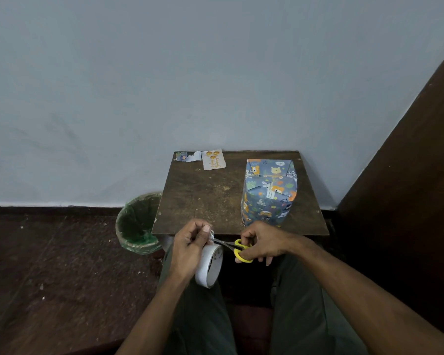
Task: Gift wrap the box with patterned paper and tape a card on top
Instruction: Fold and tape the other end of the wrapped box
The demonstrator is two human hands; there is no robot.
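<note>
**Tape cut above the lap**

Small brown table [210, 198] against a pale wall. My left hand [190, 248] pinches tape pulled from the roll [210, 265]; my right hand [263, 243] grips yellow scissors [237, 248]. Wrapped box [268, 193] stands right; card [213, 159] lies at the far edge.

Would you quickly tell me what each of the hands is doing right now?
Left hand: holds the tape roll, pinching its free end.
Right hand: grips the yellow scissors.
</note>
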